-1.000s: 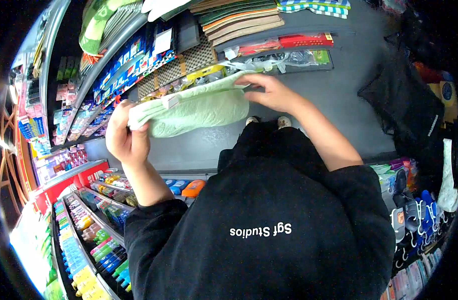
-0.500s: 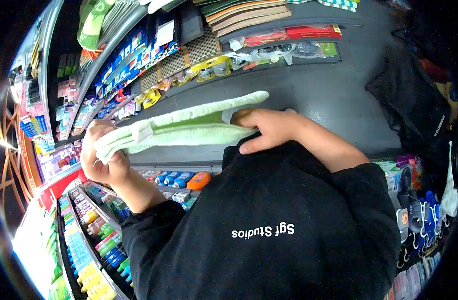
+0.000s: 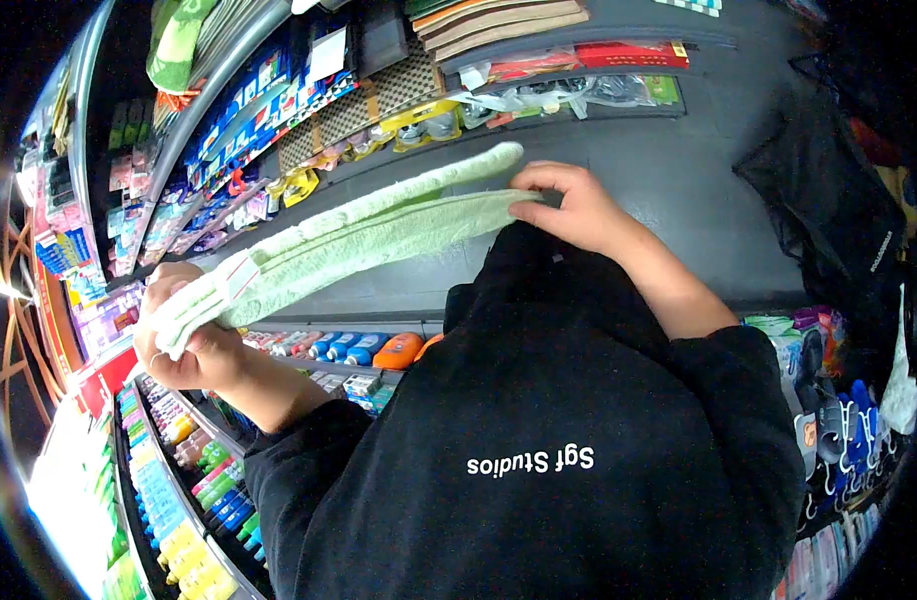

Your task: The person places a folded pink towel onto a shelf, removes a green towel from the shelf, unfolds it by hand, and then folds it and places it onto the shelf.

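Observation:
A pale green folded towel (image 3: 368, 240) stretches across the front of my body, its right end higher than its left. My left hand (image 3: 183, 335) is closed around the left end, near a white label (image 3: 238, 277) on the fabric. At the opposite end, my right hand (image 3: 568, 205) pinches the tip of the lower fold between thumb and fingers. The upper fold (image 3: 478, 168) stands apart from the lower one, its free end rounded and just left of my right fingers.
Shelves (image 3: 568, 40) with folded textiles and packaged goods run along the top. Bottles (image 3: 368, 348) line a shelf by my left elbow, with more packed rows (image 3: 168, 490) at lower left. Black hanging fabric (image 3: 828, 190) and hooks with goods (image 3: 848, 430) are at right. Grey floor (image 3: 668, 210) lies between.
My left hand has moved down and left with the towel's end. My right hand has risen and shifted from beside the folds to a pinch on the lower fold's tip. The towel tilts more steeply.

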Tool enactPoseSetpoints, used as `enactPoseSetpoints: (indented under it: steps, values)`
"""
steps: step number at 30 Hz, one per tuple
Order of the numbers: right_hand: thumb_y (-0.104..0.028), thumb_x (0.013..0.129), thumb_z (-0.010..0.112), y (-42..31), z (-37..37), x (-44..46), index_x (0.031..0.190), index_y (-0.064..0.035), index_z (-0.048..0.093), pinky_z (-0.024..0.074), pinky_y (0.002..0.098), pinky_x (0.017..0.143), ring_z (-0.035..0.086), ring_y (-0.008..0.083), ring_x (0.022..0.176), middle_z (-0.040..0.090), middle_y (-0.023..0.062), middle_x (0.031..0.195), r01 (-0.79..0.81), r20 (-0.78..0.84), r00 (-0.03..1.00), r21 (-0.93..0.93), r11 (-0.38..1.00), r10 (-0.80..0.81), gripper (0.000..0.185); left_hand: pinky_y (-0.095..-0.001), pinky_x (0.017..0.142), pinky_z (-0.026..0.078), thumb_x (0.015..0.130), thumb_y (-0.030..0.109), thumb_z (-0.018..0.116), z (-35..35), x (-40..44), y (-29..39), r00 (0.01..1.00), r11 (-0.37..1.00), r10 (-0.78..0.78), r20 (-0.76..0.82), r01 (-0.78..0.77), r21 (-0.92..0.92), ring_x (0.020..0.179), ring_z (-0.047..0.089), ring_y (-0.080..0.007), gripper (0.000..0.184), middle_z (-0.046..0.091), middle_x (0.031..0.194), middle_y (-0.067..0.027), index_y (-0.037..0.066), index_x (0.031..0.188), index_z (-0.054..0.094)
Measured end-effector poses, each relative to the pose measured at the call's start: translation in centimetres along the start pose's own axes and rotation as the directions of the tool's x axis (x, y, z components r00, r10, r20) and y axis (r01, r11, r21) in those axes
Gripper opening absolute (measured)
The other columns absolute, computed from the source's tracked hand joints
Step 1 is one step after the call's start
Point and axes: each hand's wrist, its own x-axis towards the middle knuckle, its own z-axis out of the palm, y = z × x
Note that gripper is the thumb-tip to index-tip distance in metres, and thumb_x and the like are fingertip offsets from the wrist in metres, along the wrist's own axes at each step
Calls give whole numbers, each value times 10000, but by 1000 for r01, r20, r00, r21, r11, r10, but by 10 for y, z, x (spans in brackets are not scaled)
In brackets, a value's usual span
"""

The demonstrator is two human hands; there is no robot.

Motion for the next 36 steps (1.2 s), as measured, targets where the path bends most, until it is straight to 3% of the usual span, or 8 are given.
enactPoseSetpoints:
  steps: [7,13,15,19,24,26,31,36]
  values:
    - [-69,728,663,11,3,8,837,-53,602,377,309,859,461,176,1040,492,54,1139,75,-206,976,49,996,-63,126,-301,423,351,801,425,601,-5,1,1,994,992,-30,108,43,-122,486,470,-218,514,516,595,-144,-79,782,503]
    - [-46,704,664,10,-11,15,783,-60,589,343,378,948,444,232,1125,492,68,1223,284,-205,921,-232,930,-332,110,-301,439,358,804,393,612,-10,-1,-3,985,957,-63,163,106,-270,517,480,-215,468,524,632,-141,-61,844,504]
    - [-31,735,635,16,-14,16,792,-44,553,340,383,954,438,255,1163,523,90,1178,245,-51,969,115,963,-241,101,-305,467,383,810,383,611,-12,-6,-8,977,932,-72,200,137,-334,553,498,-217,458,538,670,-143,-57,875,506]
    - [-30,772,627,12,-16,9,824,-47,548,415,289,833,533,142,929,560,56,999,-39,-65,995,416,908,73,96,-330,776,474,842,305,593,-21,-22,-23,924,922,-369,-101,350,-165,844,589,-213,420,590,950,-167,-64,1012,487]
    - [-52,780,644,9,-16,13,869,-44,587,436,230,751,542,93,861,576,25,943,-19,-140,980,634,773,138,106,-314,781,466,858,255,577,-9,-23,-16,894,883,-435,-105,402,-242,850,584,-197,361,592,966,-157,-60,1013,493]
    - [-19,786,618,3,-22,14,992,-21,564,439,226,786,546,104,890,572,59,1005,-189,10,966,708,681,257,213,-311,783,464,860,249,575,-6,-25,-15,903,894,-418,-99,389,-223,855,584,-196,353,594,963,-157,-61,1010,496]
    - [-35,781,625,22,-36,17,1002,12,576,441,228,784,559,105,865,607,46,919,-363,178,930,600,713,323,231,-306,787,460,865,211,569,0,-28,-13,914,905,-393,-103,364,-221,864,582,-189,318,598,956,-156,-66,1005,502]
    - [-80,747,671,1,-64,23,953,-11,616,440,230,720,554,87,789,626,23,862,-258,-71,956,245,934,283,224,-246,788,420,854,159,582,12,-32,-11,850,854,-506,-148,470,-223,863,544,-140,261,587,960,-98,-36,1018,525]
